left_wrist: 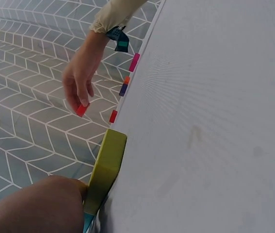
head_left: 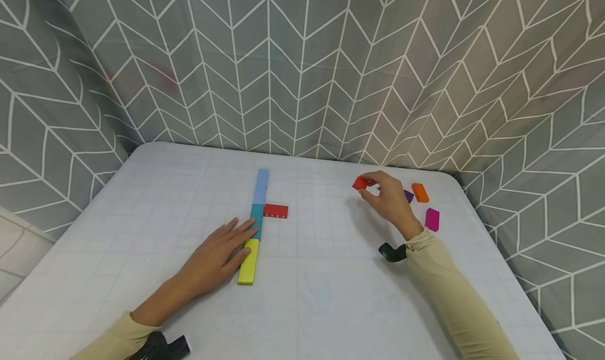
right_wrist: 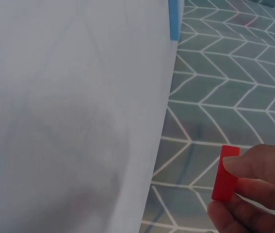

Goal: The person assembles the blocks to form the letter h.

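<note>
Presently, on my head feed, I log: desk (head_left: 321, 281), white, with a patterned curtain (head_left: 269, 71) behind its far edge. Item, left of the desk's middle: light blue block (head_left: 260, 186), teal block (head_left: 257, 212) and yellow block (head_left: 248, 270), end to end, light blue toward the far edge, yellow toward the near one. Item: dotted red block (head_left: 276, 211), against the teal block's right side. Item: left hand (head_left: 212, 257), grip apart, fingers extended and resting on the teal and yellow blocks. Item: right hand (head_left: 389, 197), grip clamped on a held red block (head_left: 360, 183), raised over the desk near the far edge. Items, toward the far right corner: orange block (head_left: 420, 192); purple block (head_left: 408, 196), partly hidden; magenta block (head_left: 432, 219).

On my left wrist feed: yellow block, large, left hand against it, fingertips hidden from me; right hand and held red block farther off.

On my right wrist feed: held red block, pinched between thumb and fingers; light blue block, at top, beside the desk's edge.
</note>
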Demonstrator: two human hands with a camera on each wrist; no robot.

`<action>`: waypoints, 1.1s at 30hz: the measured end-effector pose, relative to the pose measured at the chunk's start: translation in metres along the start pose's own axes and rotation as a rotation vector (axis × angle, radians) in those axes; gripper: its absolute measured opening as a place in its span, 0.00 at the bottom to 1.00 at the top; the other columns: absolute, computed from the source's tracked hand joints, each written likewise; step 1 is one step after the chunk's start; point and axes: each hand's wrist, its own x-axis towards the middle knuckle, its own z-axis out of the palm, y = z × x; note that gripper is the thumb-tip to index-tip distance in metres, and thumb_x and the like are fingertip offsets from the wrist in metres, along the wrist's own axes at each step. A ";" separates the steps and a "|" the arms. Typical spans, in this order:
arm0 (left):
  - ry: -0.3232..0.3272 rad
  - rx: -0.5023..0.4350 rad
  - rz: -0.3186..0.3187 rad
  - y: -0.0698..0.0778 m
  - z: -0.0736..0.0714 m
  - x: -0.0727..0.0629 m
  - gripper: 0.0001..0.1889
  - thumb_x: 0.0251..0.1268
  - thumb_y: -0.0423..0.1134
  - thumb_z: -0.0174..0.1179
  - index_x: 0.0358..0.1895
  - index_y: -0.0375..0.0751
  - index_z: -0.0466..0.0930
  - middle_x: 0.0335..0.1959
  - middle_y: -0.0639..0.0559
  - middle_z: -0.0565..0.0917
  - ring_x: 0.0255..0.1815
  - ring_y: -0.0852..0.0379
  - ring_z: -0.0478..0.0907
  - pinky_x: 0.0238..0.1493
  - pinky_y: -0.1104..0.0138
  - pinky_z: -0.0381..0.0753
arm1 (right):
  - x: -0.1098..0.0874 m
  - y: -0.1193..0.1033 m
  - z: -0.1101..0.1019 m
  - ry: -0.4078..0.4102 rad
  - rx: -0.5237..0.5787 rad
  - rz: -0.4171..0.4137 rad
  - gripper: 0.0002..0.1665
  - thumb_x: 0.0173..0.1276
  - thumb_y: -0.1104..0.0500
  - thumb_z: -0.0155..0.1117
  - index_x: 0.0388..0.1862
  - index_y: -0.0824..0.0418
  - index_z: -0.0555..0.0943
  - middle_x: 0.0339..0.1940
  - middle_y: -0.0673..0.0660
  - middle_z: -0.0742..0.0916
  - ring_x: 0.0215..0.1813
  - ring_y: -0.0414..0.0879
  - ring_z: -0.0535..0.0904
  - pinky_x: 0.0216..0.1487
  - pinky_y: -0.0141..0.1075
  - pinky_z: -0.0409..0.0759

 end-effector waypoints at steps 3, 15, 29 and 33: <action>-0.006 0.001 -0.001 0.001 -0.001 0.000 0.28 0.81 0.47 0.57 0.79 0.47 0.68 0.80 0.52 0.64 0.81 0.38 0.55 0.77 0.42 0.56 | -0.001 -0.004 0.004 0.006 0.001 -0.033 0.22 0.67 0.66 0.74 0.59 0.69 0.84 0.52 0.64 0.87 0.53 0.59 0.82 0.53 0.54 0.82; 0.005 -0.007 0.005 0.001 -0.002 -0.001 0.28 0.80 0.46 0.57 0.79 0.46 0.69 0.80 0.52 0.65 0.81 0.37 0.56 0.77 0.41 0.57 | 0.000 -0.023 0.021 -0.046 0.020 -0.074 0.22 0.67 0.65 0.75 0.60 0.67 0.84 0.52 0.62 0.87 0.53 0.57 0.82 0.54 0.53 0.82; -0.018 -0.012 -0.013 -0.001 -0.001 0.000 0.29 0.80 0.48 0.57 0.79 0.48 0.68 0.81 0.54 0.63 0.82 0.39 0.54 0.77 0.42 0.56 | -0.001 -0.029 0.035 -0.078 0.030 -0.088 0.21 0.67 0.65 0.75 0.59 0.67 0.85 0.50 0.60 0.87 0.53 0.56 0.82 0.54 0.51 0.83; -0.027 -0.012 -0.021 -0.001 -0.001 0.000 0.30 0.80 0.49 0.57 0.80 0.49 0.68 0.81 0.55 0.62 0.82 0.40 0.53 0.78 0.42 0.55 | -0.001 -0.031 0.036 -0.079 0.033 -0.088 0.22 0.67 0.66 0.75 0.59 0.67 0.85 0.50 0.60 0.87 0.52 0.55 0.82 0.54 0.51 0.83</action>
